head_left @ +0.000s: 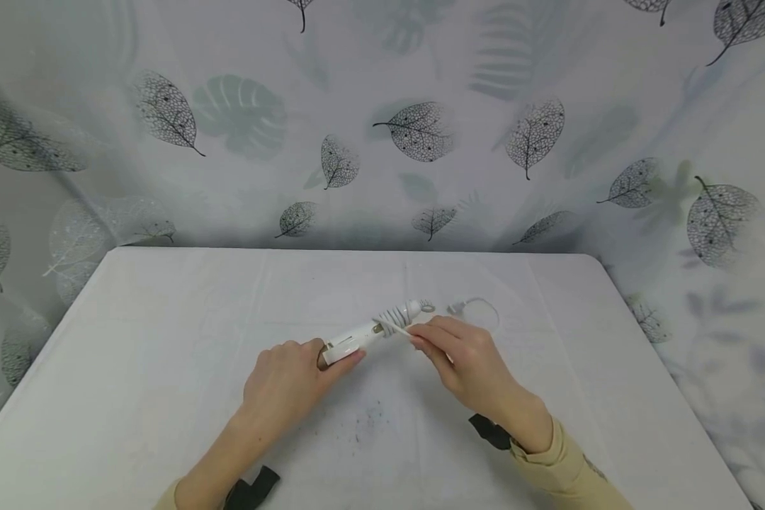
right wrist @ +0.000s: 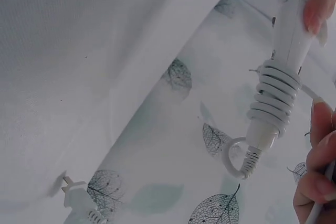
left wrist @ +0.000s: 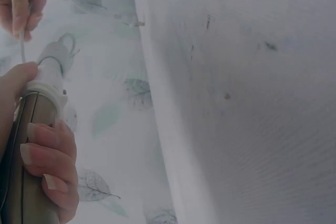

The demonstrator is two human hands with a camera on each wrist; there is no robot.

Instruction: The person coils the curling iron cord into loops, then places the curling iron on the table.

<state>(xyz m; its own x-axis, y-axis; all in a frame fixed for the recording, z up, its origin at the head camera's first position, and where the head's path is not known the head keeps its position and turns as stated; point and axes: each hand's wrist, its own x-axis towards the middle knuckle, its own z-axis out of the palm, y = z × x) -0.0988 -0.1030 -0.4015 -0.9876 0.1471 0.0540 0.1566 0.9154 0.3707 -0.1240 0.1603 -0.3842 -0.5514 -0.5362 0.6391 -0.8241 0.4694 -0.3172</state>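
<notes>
While the L hand (head_left: 290,379) grips a hand-held appliance w/ a smooth white plastic handle and a brownish, metallic-looking barrel (head_left: 344,345), the R hand (head_left: 468,361) pinches a thin, pale grey-white, round cable (head_left: 395,319). L fingers (left wrist: 50,153) curl round the barrel, thumb up against the white part; R thumb & fingertips are closed on the cable, which runs taut from them to the handle. Appliance is held above the middle of a table w/ a white cloth cover (head_left: 197,297), tilted so its handle end points away & to the R. Several turns of cable sit round the handle, tightly stacked, w/ a small loop at the ribbed end. A white two-pin plug (right wrist: 79,195) is just beyond the R hand; can't tell if it touches the cloth. Both wrists have black straps (head_left: 491,432), and beige sleeves (head_left: 557,464) show at the forearms. Bkgd: pale curtain w/ grey & green leaf prints (head_left: 357,78). Dark specks mark the cloth btwn the arms.
</notes>
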